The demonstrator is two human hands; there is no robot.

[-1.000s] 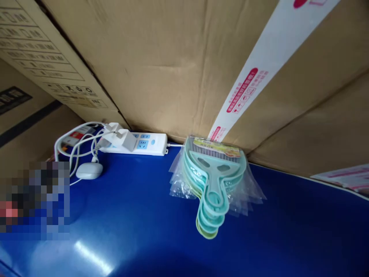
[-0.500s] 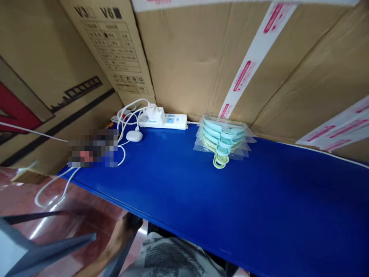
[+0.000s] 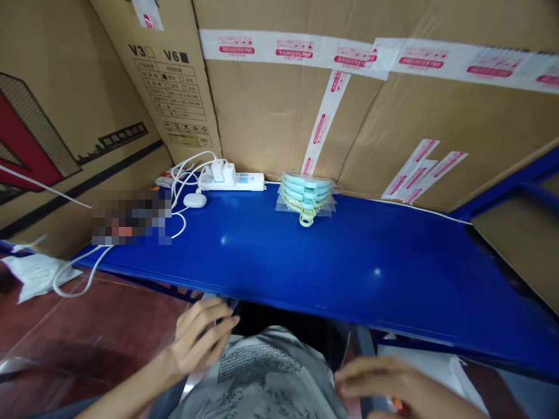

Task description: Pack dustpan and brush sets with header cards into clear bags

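Behind, cardboard boxes (image 3: 271, 110) wall in a blue table (image 3: 349, 273). Below its near edge, the left hand (image 3: 201, 340) rests empty on a grey shirt (image 3: 262, 378), fingers loosely spread; the right hand (image 3: 384, 381), blurred, shows fingers together, holding nothing I can tell. Well apart, bagged scrapers (image 3: 306, 198) sit stacked beside a power strip (image 3: 233, 180).

two hands (image 3: 201, 340), one power strip (image 3: 238, 181)

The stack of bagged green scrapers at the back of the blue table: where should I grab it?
Take the stack of scrapers by the looped handles, coming from the front. The handles jut toward the table's near edge, clear of the bags, while cardboard boxes block the rear.
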